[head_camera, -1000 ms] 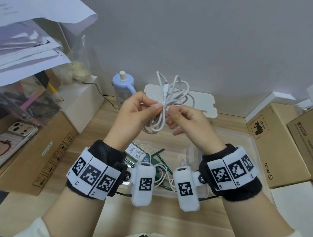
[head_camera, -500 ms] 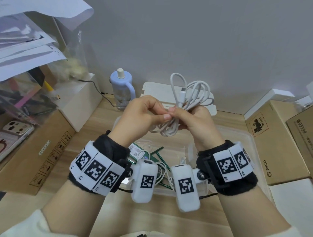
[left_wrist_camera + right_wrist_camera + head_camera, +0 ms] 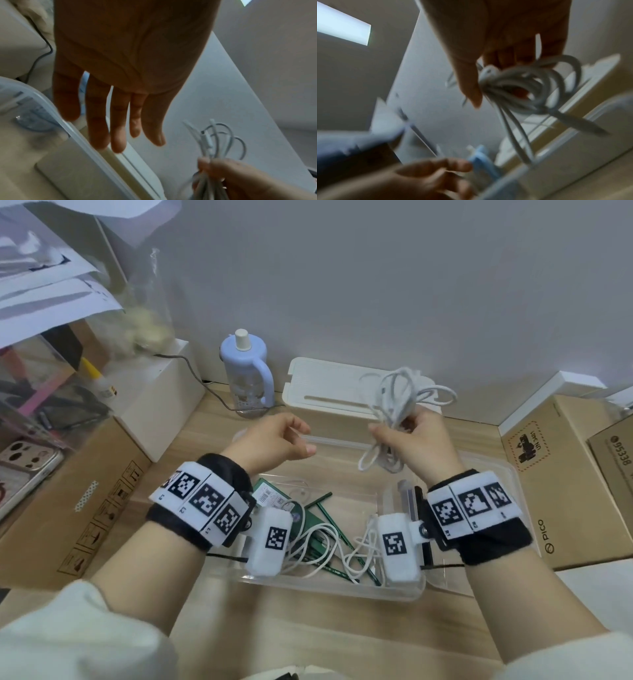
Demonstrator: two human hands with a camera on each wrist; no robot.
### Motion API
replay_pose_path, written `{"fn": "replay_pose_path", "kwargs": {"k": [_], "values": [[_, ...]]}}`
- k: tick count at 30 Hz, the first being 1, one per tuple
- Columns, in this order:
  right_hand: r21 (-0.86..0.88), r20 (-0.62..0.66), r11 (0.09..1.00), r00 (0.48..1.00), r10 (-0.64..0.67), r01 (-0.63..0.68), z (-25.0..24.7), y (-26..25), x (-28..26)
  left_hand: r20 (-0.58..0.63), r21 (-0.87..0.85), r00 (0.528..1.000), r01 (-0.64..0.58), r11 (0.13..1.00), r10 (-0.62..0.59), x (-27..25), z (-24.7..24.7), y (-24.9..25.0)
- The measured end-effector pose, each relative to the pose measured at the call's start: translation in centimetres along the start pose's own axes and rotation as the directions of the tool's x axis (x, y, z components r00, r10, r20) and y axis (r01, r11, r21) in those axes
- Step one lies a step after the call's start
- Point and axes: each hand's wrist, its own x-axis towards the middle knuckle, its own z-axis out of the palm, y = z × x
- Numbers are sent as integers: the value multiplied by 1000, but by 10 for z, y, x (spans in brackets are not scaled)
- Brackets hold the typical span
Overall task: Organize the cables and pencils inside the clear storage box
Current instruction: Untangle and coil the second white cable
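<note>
At nine o'clock, left hand (image 3: pixel 274 440), fingers loosely extended and apart, gripping nothing, raised over the back rim of the clear plastic storage box (image 3: pixel 479 587). At six o'clock, inside the box: green pencils (image 3: pixel 337 529) under a loose white cable (image 3: pixel 322 546). At two o'clock, right hand (image 3: pixel 416 441) clamped around a coiled white charging cable (image 3: pixel 399 398), loops sticking out above and below the fist, held above the box.
</note>
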Motion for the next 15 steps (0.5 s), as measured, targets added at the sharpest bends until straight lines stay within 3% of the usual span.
{"fn": "replay_pose_path", "kwargs": {"k": [3, 7, 11, 13, 15], "values": [[-422, 257, 905, 951, 169, -46, 12, 8, 14, 239, 180, 965, 68, 981, -111, 12, 2, 3], [-720, 391, 693, 810, 437, -26, 44, 32, 33, 288, 258, 932, 145, 955, -219, 31, 9, -2], [-851, 442, 495, 745, 499, 174, 77, 70, 54, 296, 234, 890, 283, 930, -345, 44, 22, -23], [-860, 431, 481, 745, 509, 169, 87, 86, 64, 312, 217, 871, 324, 921, -380, 46, 30, -35], [-841, 404, 530, 776, 485, 106, 87, 74, 60, 322, 222, 861, 336, 915, -394, 48, 37, -42]]}}
